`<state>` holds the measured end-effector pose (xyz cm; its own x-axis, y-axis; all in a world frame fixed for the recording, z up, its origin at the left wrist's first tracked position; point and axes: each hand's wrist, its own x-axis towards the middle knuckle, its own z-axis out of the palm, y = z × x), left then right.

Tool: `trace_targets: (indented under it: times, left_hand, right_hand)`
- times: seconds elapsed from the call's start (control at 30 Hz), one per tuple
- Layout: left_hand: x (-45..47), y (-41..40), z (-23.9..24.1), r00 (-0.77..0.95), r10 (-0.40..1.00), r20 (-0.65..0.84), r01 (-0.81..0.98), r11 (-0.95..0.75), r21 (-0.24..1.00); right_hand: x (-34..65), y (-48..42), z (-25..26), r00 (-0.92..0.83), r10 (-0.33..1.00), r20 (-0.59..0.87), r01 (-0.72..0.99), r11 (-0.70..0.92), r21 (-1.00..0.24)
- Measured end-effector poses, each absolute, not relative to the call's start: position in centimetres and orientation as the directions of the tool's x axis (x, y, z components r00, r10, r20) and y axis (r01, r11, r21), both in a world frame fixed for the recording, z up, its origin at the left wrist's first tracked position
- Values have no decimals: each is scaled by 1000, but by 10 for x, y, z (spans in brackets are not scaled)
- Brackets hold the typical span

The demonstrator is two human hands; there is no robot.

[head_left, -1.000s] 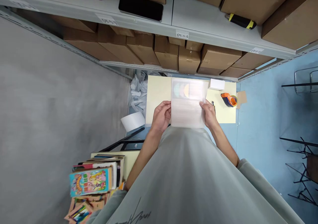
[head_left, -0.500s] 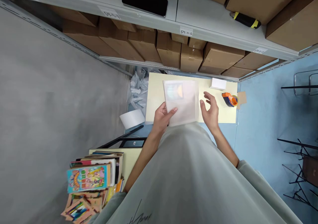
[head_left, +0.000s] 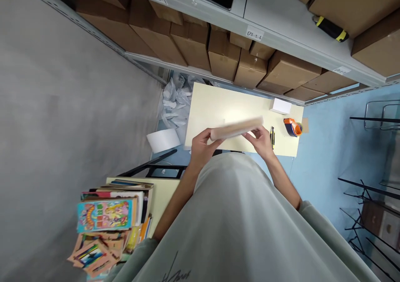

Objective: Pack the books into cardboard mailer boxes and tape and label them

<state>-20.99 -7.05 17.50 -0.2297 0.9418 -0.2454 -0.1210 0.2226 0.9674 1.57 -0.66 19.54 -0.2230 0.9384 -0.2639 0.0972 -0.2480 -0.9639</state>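
Observation:
Both hands hold a flat packet in a frosted plastic bag, turned almost edge-on above the pale yellow table. My left hand grips its left end with the fingers curled round it. My right hand pinches its right end. The packet is blurred by motion, and its printed face is hidden.
On the table's right end lie a white box, an orange tape dispenser and a yellow-black knife. A stack of colourful books stands lower left. Cardboard boxes fill the shelves behind. White bags lie on the floor.
The packet lay flat facing me, held on both sides. My right hand let go, then took hold again as the packet tipped up to edge-on. The view shifted slightly.

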Motion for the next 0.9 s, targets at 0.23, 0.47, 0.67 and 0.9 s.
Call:
trace_targets:
  times: [0.23, 0.47, 0.67, 0.9]
  left_hand:
    - [-251, -67, 157, -246, 969, -13, 186, 60, 981]
    - [-298, -46, 79, -239, 857, -457, -191, 420, 887]
    - [-345, 18, -11, -335, 771, -542, -167, 517, 839]
    - [-367, 78, -60, -403, 719, -566, 244, 681, 691]
  right_hand:
    - [-15, -4, 186, -280, 936, -213, 139, -180, -974]
    - [-62, 26, 105, -231, 853, -467, 93, -459, -884]
    - [-123, 79, 3, -145, 774, -616, 60, -615, -786]
    - [-158, 134, -53, 43, 775, -631, 527, -554, -645]
